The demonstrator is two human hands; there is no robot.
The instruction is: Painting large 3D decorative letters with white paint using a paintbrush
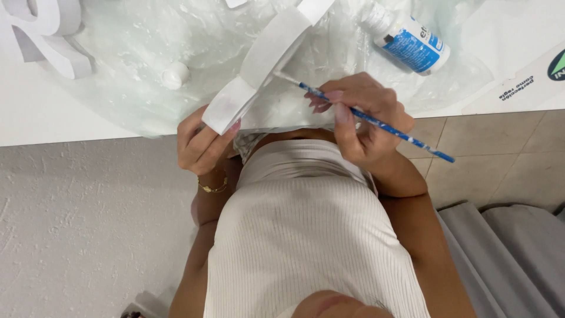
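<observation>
Piece in hand: a thick white foam letter-shaped piece [265, 65] with a flat pale edge band, tilted, its lower end at the table's near edge and its upper end leaning away past both hands.
Left hand: the left hand [200, 144] is clenched around the lower end of the white piece, fingers wrapped under it, thumb side up; a thin gold bracelet [213, 187] sits on the wrist just below.
Right hand: the right hand [365, 118] pinches a slim blue speckled paintbrush [376, 122], held like a pen.
Brush: its pale tip touches the edge band of the white piece, just left of the right hand's fingertips; the handle runs out past the hand, down to the right.
Under the hands: a crumpled clear plastic sheet [135, 88] covers the white tabletop [35, 126].
Beyond the right hand: a white squeeze bottle with a blue label [412, 44] lies on its side on the plastic.
Beyond the left hand: a small round white cap [175, 75] rests on the plastic; farther left, well apart, lies another white foam letter [44, 32].
</observation>
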